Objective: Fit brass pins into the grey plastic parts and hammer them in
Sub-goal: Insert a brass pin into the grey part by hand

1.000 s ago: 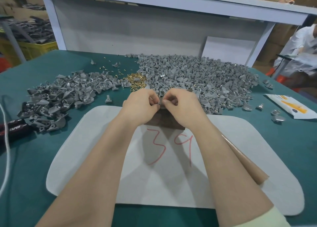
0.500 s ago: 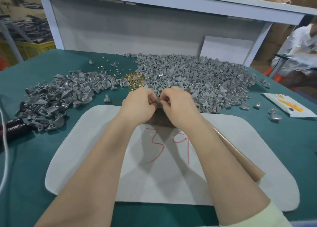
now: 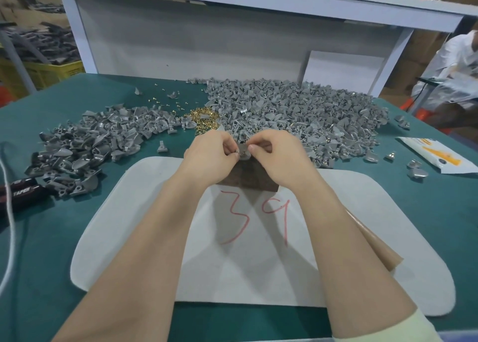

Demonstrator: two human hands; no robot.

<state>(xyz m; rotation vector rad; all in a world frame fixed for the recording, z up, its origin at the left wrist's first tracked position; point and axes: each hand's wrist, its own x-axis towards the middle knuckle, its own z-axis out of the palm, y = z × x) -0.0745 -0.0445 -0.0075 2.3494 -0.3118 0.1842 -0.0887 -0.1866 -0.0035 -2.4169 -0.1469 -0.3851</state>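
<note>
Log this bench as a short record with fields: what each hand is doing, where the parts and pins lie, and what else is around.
Left hand: pinches one side of a grey part
Right hand: pinches the same part from the other side
Pin in part: too small to tell
Below hands: dark block on a white mat
Brass pins: heap between the two grey piles
Larger pile: beyond the hands, towards the right
Smaller pile: to the left
Also there: black handle far left, orange-and-white packet far right
</note>
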